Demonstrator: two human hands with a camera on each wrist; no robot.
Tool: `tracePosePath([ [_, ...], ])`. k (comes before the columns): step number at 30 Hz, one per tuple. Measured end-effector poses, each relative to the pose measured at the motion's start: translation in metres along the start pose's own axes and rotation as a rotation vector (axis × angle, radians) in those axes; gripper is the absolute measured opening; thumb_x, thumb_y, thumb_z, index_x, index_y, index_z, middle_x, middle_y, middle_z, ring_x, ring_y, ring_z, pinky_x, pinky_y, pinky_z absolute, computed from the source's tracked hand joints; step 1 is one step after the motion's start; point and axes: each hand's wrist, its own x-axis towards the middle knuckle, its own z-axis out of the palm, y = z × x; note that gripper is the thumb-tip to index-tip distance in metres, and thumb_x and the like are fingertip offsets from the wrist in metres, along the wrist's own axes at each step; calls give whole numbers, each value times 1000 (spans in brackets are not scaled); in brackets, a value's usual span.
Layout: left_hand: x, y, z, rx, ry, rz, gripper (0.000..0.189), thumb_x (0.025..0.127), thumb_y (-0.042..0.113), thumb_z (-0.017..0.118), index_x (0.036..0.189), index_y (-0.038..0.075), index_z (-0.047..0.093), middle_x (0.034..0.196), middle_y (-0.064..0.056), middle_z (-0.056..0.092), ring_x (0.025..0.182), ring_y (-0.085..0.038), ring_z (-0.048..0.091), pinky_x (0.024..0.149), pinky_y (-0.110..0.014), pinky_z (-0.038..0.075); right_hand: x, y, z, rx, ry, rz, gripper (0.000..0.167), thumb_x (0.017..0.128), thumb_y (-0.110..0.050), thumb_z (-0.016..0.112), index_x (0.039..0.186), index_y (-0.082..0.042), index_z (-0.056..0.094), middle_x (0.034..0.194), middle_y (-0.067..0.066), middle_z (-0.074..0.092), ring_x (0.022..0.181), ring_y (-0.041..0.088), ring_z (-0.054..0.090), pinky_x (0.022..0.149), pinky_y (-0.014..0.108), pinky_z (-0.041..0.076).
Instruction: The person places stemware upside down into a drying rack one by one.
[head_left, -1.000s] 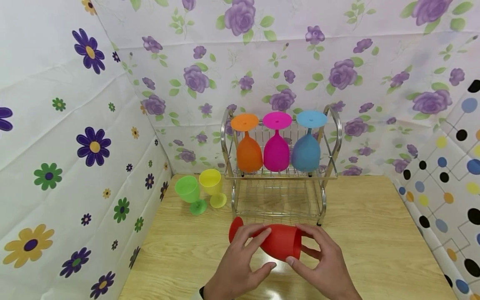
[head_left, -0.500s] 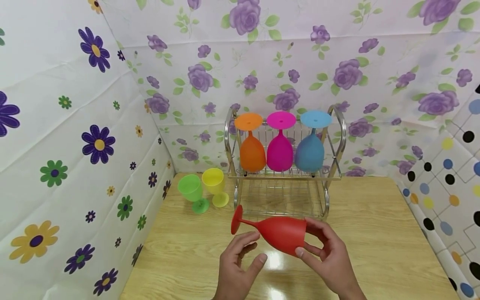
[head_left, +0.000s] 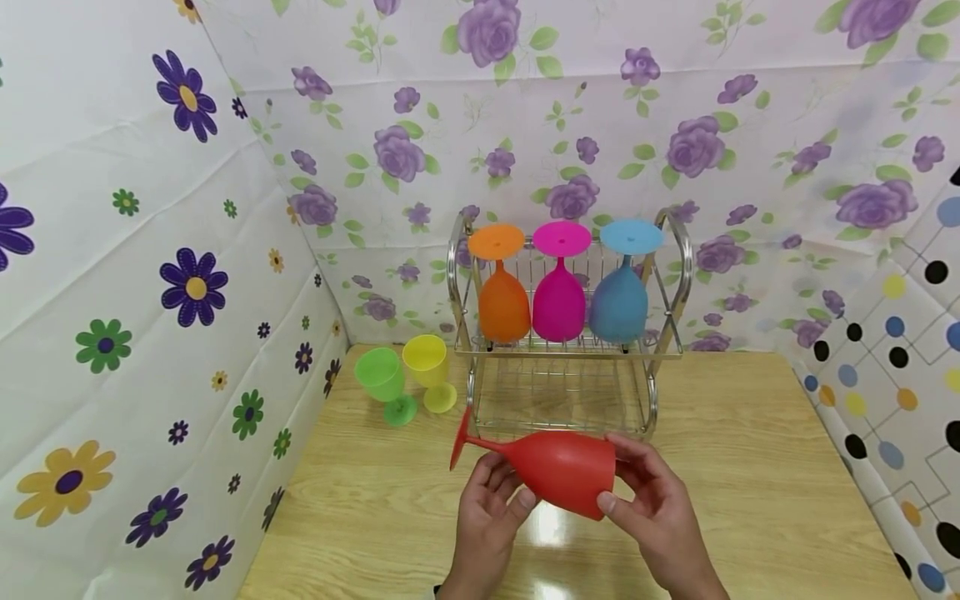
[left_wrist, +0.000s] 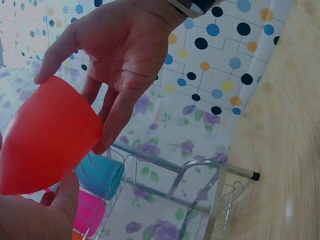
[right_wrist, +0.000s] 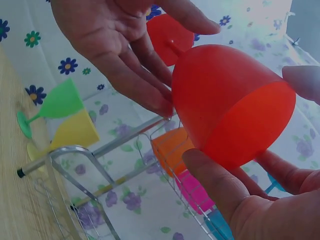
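A red goblet [head_left: 564,471] lies sideways in the air over the table, its foot to the left and mouth to the right. My right hand [head_left: 660,508] grips it at the mouth, thumb on the near side and fingers behind. My left hand [head_left: 491,517] is at the narrow end of the bowl, its fingers partly hidden behind the goblet. In the right wrist view, the left fingers [right_wrist: 145,82] extend along the bowl while that thumb stands apart from it. The red bowl [left_wrist: 47,137] spans between both hands in the left wrist view.
A two-tier wire rack [head_left: 570,354] stands at the back. Upside down on its top tier are an orange goblet [head_left: 504,308], a pink goblet [head_left: 559,310] and a blue goblet [head_left: 618,310]. Left of it, a green goblet [head_left: 381,377] and a yellow goblet [head_left: 427,362] stand upright.
A second ago my left hand was over the stem. It let go and dropped below the goblet, and now its fingers are back against the bowl. The right hand keeps hold near the mouth.
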Motion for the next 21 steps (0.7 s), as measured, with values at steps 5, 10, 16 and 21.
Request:
tracePosePath([
  [5, 1, -1, 7, -82, -10, 43, 56, 97, -5, 69, 147, -1, 44, 137, -8, 62, 125, -19, 64, 100, -37, 62, -1, 6, 1, 37, -56, -31, 59, 98, 10, 61, 153, 5, 42, 140, 6, 59, 124, 18, 65, 89, 37, 66],
  [10, 2, -4, 8, -91, -31, 103, 54, 97, -8, 68, 146, -2, 47, 138, -10, 62, 126, -20, 64, 100, -34, 62, 0, 7, -1, 20, -72, -30, 57, 100, 8, 60, 153, 2, 43, 141, 7, 58, 125, 19, 65, 89, 37, 66],
  [16, 6, -6, 6, -52, -56, 175, 53, 97, -9, 67, 146, -6, 47, 139, -14, 61, 127, -21, 63, 101, -32, 61, 3, 5, -5, -11, -86, -7, 56, 100, 6, 61, 154, -1, 45, 144, 7, 58, 125, 21, 66, 87, 39, 67],
  [21, 10, -4, 6, -6, -54, 182, 55, 96, -9, 68, 146, -9, 46, 140, -15, 62, 127, -22, 63, 99, -32, 62, 8, 7, -12, -26, -138, -64, 57, 100, 8, 59, 155, 3, 43, 145, 6, 59, 125, 20, 66, 86, 39, 67],
])
